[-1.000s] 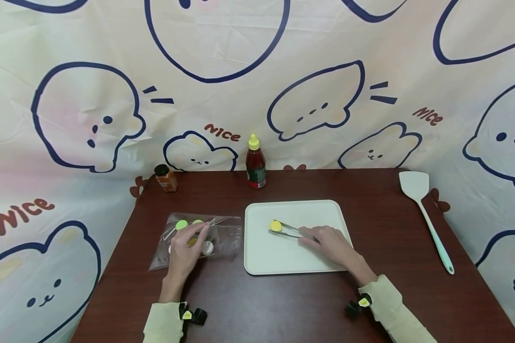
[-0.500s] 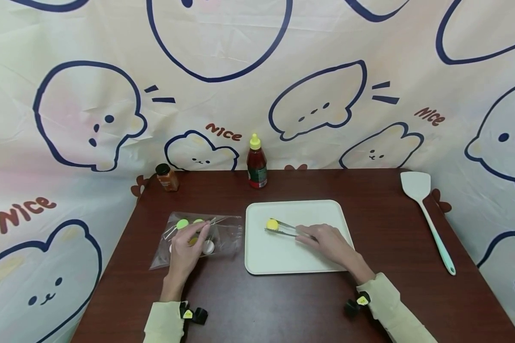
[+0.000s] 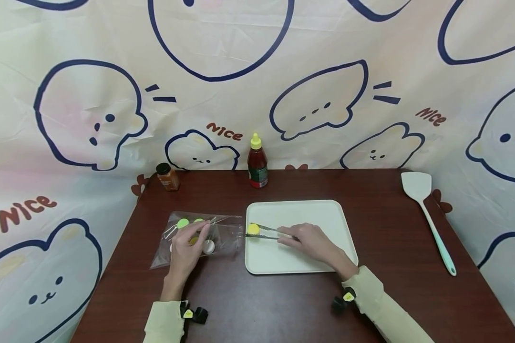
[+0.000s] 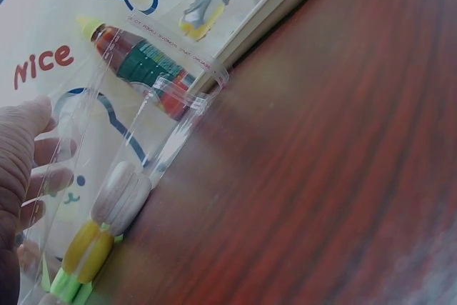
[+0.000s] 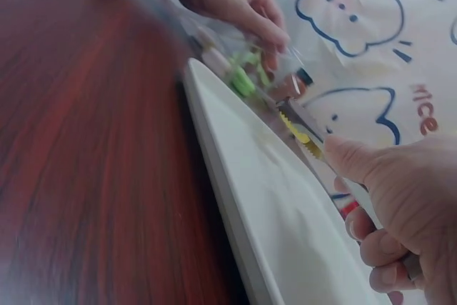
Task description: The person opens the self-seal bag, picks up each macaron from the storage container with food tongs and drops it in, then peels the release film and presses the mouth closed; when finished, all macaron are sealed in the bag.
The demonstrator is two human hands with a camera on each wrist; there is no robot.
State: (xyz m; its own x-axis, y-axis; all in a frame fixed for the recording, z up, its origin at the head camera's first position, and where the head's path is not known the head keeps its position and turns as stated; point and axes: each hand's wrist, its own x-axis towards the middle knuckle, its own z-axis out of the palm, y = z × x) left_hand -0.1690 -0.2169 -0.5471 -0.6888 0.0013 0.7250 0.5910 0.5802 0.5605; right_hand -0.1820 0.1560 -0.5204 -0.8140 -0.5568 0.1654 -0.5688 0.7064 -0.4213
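Note:
My right hand [image 3: 311, 244] grips metal tongs [image 3: 266, 237], whose serrated tips hold a yellow macaron [image 3: 253, 229] over the left edge of the white tray [image 3: 293, 263]. Left of the tray lies a clear zip bag [image 3: 228, 238]. Inside it are several macarons: a green one [image 3: 182, 223], a whitish one [image 4: 121, 196] and a yellow one [image 4: 88, 251]. My left hand [image 3: 186, 252] pinches the bag's upper film and holds it raised, its mouth toward the tray. My palm hides part of the bag in the head view.
Behind the tray stands a red sauce bottle [image 3: 257, 166] with a yellow cap. A small spice jar [image 3: 168, 177] with a black lid is at the back left. On the right lies a white spatula [image 3: 429, 219] with a pale green handle. A patterned cloth hangs behind the brown table [image 3: 257, 309].
My right hand has moved left with the tongs and the yellow macaron, from mid-tray to the tray's left edge. My left hand stays on the bag.

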